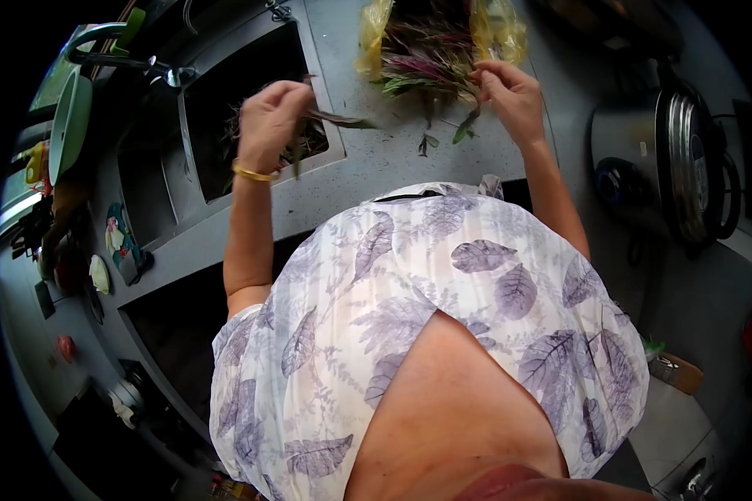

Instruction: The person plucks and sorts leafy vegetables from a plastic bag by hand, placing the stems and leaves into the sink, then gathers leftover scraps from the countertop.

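My left hand (pixel 271 117), slightly blurred, is over the right side of the sink (pixel 330 108), its fingers closed on a leafy sprig (pixel 342 121) with long dark leaves. A yellow bangle circles that wrist. More dark greens (pixel 313 142) lie in the basin below, partly hidden by the hand. On the counter, my right hand (pixel 514 100) pinches a leafy stem (pixel 466 127) whose green leaf hangs down. Just left of it, a pile of purple-green leafy vegetables (pixel 426 67) spills from an opened yellow plastic bag (pixel 374 37). A small loose leaf (pixel 427 144) lies in front of the pile.
A faucet (pixel 175 75) reaches over the sink from the left, near a pale green basin (pixel 71 125). To the right stands an electric cooker (pixel 635 159) with a metal rim. The speckled counter (pixel 376 163) runs along my front.
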Demonstrator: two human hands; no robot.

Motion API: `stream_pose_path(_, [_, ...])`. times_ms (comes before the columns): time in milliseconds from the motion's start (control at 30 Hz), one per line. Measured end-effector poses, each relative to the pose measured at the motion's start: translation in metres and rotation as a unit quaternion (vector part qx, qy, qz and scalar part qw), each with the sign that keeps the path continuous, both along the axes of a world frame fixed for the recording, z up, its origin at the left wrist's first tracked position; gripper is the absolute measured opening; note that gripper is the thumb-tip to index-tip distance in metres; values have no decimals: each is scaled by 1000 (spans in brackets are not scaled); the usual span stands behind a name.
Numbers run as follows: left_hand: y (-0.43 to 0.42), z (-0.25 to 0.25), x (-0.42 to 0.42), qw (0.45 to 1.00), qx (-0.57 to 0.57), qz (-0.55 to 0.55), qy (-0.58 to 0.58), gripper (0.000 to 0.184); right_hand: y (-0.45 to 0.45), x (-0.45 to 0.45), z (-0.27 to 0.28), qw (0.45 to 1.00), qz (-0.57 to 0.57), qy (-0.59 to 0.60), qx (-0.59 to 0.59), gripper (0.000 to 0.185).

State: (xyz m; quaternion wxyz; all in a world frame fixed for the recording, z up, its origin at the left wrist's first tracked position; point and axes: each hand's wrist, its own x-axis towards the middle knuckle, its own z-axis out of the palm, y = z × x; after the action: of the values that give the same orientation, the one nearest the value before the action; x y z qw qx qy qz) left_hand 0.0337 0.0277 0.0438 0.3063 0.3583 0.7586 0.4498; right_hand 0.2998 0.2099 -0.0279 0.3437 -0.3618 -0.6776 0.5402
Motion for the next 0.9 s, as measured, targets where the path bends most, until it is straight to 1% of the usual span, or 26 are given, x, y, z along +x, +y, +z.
stream_pose_path(33, [-8, -1, -19, 999, 12, 33, 13, 15, 6, 2, -13, 997, 7, -56, 44, 23])
stream_pose_path(67, [-17, -7, -40, 997, 28, 43, 61, 16, 9, 3, -19, 990, 14, -112, 86, 24])
stream_pose_path(100, [-26, -14, -65, 987, -3, 52, 154, 19, 9, 4, -20, 962, 14, -194, 193, 26])
stream_pose_path(133, [-30, -7, -75, 964, -98, 67, 237, 29, 7, 4, -20, 941, 21, -246, 232, 25])
stream_pose_path(167, [-33, -8, -78, 895, -184, 71, 401, 35, 2, 4, -20, 916, 29, -297, 269, 24])
stream_pose_path(200, [-35, -4, -77, 790, -263, 72, 549, 40, -1, 2, -20, 886, 37, -346, 306, 23])
stream_pose_path(233, [-35, -5, -77, 814, -225, 69, 532, 42, -3, 0, -23, 863, 41, -402, 302, 22])
stream_pose_path(300, [-31, -8, -72, 855, -148, 60, 493, 47, 0, -3, -33, 856, 54, -409, 312, 25])
stream_pose_path(333, [-25, -13, -68, 894, -91, 43, 436, 43, 2, -2, -37, 851, 61, -414, 318, 26])
stream_pose_path(367, [-22, -19, -60, 939, -54, 37, 337, 39, 5, 2, -39, 888, 39, -359, 285, 25])
stream_pose_path(400, [-13, -16, -42, 972, -16, 31, 234, 34, 10, 5, -35, 919, 16, -303, 252, 24])
stream_pose_path(433, [-6, -16, -27, 979, 20, 0, 202, 30, 16, 5, -29, 945, -7, -243, 219, 23])
stream_pose_path(467, [-1, -16, -11, 984, 54, -32, 169, 26, 20, 5, -17, 982, 1, -157, 102, 20])
stream_pose_path(500, [6, -15, 5, 985, 60, -76, 145, 24, 22, 7, 2, 997, 7, -69, -18, 18])
stream_pose_path(533, [11, -12, 20, 987, 27, -113, 110, 25, 24, 9, 19, 990, 10, 22, -136, 15])
stream_pose_path(567, [19, -23, 33, 983, 87, -152, 53, 29, 21, 7, 33, 978, 26, 95, -184, 11])
stream_pose_path(600, [24, -17, 49, 983, 44, -175, -35, 37, 15, 4, 36, 978, 29, 105, -179, 11])
stream_pose_path(633, [31, -11, 66, 978, 60, -198, -22, 47, 9, -2, 37, 977, 33, 116, -175, 12])
stream_pose_path(667, [37, -13, 77, 977, 76, -191, -60, 48, 1, -8, 39, 976, 38, 128, -172, 12])
stream_pose_path(700, [41, -16, 87, 974, 91, -184, -97, 48, -12, -17, 43, 975, 35, 105, -194, 15])
stream_pose_path(733, [44, -20, 95, 970, 104, -175, -135, 49, -21, -25, 46, 963, 95, 126, -219, 16])
stream_pose_path(767, [49, -24, 101, 931, 158, -135, -301, 44, -26, -32, 48, 957, 130, 141, -217, 16])
stream_pose_path(800, [47, -24, 96, 945, 144, -100, -276, 42, -27, -37, 50, 950, 164, 157, -214, 15])
stream_pose_path(867, [37, -18, 72, 967, 117, -33, -224, 38, -17, -40, 50, 972, 92, 153, -154, 20])
stream_pose_path(900, [31, -14, 58, 967, 151, 20, -204, 37, -9, -39, 47, 979, 54, 150, -124, 22])
